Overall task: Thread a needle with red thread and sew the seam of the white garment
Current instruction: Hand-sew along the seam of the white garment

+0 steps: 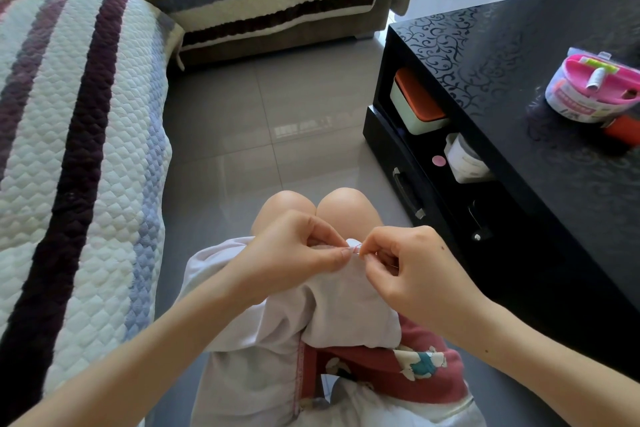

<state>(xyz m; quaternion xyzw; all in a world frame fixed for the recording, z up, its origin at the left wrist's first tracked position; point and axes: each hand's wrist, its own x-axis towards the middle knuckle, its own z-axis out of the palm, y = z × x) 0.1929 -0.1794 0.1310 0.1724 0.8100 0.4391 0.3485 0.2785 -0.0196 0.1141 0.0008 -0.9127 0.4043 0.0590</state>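
White soft garment (346, 308) pinched in your left hand (298, 250); right hand (412, 267) pinches thin red thread (356, 247); glossy black table (519, 87) rightward.

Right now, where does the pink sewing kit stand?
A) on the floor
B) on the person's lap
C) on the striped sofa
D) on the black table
D: the pink sewing kit stands on the glossy top of the black table, on the person's right.
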